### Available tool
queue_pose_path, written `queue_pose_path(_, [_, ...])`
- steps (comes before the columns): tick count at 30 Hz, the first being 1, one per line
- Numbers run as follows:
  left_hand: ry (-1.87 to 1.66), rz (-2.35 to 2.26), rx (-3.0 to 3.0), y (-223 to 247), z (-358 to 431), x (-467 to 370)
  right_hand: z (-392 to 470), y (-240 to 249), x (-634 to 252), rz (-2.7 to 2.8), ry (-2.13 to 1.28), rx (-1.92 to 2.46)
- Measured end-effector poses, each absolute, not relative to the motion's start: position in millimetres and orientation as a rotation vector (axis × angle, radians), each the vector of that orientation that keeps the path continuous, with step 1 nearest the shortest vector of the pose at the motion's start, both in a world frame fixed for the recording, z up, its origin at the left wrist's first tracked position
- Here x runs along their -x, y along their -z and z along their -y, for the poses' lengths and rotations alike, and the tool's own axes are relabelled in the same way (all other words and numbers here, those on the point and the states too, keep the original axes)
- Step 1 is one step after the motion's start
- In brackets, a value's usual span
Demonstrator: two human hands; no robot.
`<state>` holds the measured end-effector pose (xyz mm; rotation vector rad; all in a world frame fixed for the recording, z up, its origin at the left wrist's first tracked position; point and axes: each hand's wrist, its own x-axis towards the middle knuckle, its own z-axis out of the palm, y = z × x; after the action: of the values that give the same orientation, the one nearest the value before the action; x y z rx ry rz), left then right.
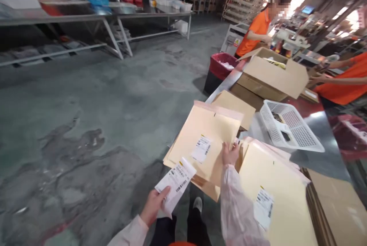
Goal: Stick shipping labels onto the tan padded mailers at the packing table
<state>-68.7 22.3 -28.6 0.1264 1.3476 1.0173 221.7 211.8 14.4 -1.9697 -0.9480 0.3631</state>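
Observation:
My left hand (155, 204) grips a small bundle of white barcode label slips (175, 183), held low over the floor beside the table. My right hand (230, 153), in a pale pink sleeve, rests its fingers on the right edge of a cream padded envelope (205, 139) that carries a white shipping label (201, 149). That envelope tops a stack overhanging the table's left edge. A second stack of labelled cream envelopes (275, 196) lies to the right, under my forearm.
A white plastic basket (289, 125) and an open cardboard box (272, 74) sit further along the metal table (323, 154). Flat cardboard (338, 204) lies at right. A red bin (220, 68) stands on the floor. Two people in orange work at the far end.

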Motion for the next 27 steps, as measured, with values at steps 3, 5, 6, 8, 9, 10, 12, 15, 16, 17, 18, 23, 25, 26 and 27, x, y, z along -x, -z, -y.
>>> queue_pose_path(3, [-1.034,-1.302,-0.119,19.5,-21.0,67.2,-169.9,-63.4,-284.6,0.734,-0.231,1.831])
queue_pose_path(5, [-1.03,-1.272,-0.108,14.9,-18.0,65.9,-123.9,-95.4,-343.9,0.636,-0.218,1.866])
queue_pose_path(6, [-1.022,-1.259,-0.109,13.1,-16.8,64.4,-99.2,-107.8,-375.0,0.636,-0.251,1.936])
queue_pose_path(8, [-1.007,-1.242,-0.114,10.9,-16.0,59.0,-55.5,-122.4,-430.8,0.666,-0.25,2.007])
queue_pose_path(9, [-1.002,-1.237,-0.108,10.1,-16.5,54.8,-40.2,-124.9,-451.5,0.64,-0.18,2.122])
queue_pose_path(10, [-1.0,-1.229,-0.103,9.3,-17.7,49.3,-30.6,-124.8,-464.4,0.666,-0.106,2.25])
queue_pose_path(12, [-1.021,-1.214,-0.1,6.2,-21.7,34.7,-29.1,-119.8,-460.4,0.787,0.047,2.439])
queue_pose_path(15, [-1.064,-1.236,-0.123,-3.1,-28.5,6.1,-55.4,-105.7,-377.2,0.992,-0.268,2.299])
queue_pose_path(16, [-1.073,-1.25,-0.132,-7.2,-30.3,-3.7,-65.8,-99.8,-336.0,0.98,-0.553,2.13])
queue_pose_path(17, [-1.077,-1.261,-0.141,-11.4,-31.7,-12.4,-74.8,-93.4,-293.6,1.02,-0.874,1.973])
queue_pose_path(18, [-1.074,-1.257,-0.16,-15.5,-32.6,-19.2,-81.8,-86.7,-253.5,1.035,-1.122,1.826])
queue_pose_path(23, [-1.016,-1.035,-0.286,-29.5,-35.6,-10.3,-86.9,-54.3,-151.3,0.933,-1.438,1.507])
queue_pose_path(25, [-1.077,-1.016,-0.293,-31.3,-40.0,7.8,-83.3,-44.8,-148.7,0.978,-1.494,1.538])
queue_pose_path(26, [-1.097,-1.035,-0.312,-31.4,-43.4,16.4,-82.1,-41.5,-149.5,1.039,-1.544,1.539])
queue_pose_path(27, [-1.085,-1.066,-0.348,-30.8,-47.3,23.5,-82.0,-39.3,-149.9,1.107,-1.593,1.527])
